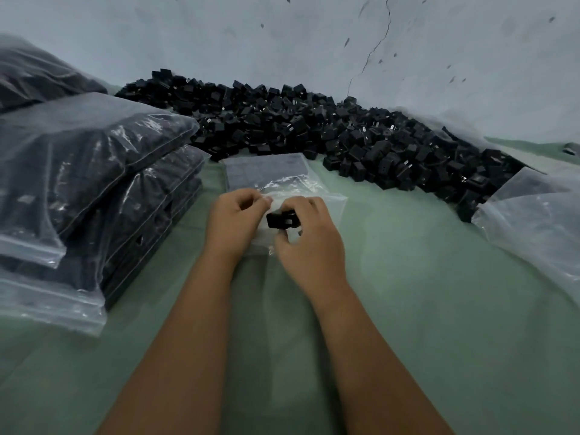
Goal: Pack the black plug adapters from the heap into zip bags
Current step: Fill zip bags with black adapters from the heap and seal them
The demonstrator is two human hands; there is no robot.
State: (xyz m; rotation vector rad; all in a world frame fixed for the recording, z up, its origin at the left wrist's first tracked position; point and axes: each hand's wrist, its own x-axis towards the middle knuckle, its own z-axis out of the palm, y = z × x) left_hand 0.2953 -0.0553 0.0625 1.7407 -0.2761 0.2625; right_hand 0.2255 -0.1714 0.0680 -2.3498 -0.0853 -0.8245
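Observation:
A long heap of black plug adapters [314, 127] lies against the wall at the back. In the middle of the green surface, my right hand [309, 237] grips one black plug adapter [281, 219] between thumb and fingers. My left hand [235, 219] pinches the edge of a small clear zip bag [320, 199] just beside it. The adapter sits at the bag's mouth, between the two hands. A stack of small zip bags [266, 171] lies flat right behind my hands.
Large filled zip bags [94, 183] are stacked at the left, reaching the table's near edge. A loose clear plastic sheet [533, 221] lies at the right. The green surface [439, 309] stretches in front of the heap. A cracked pale wall [345, 36] stands behind.

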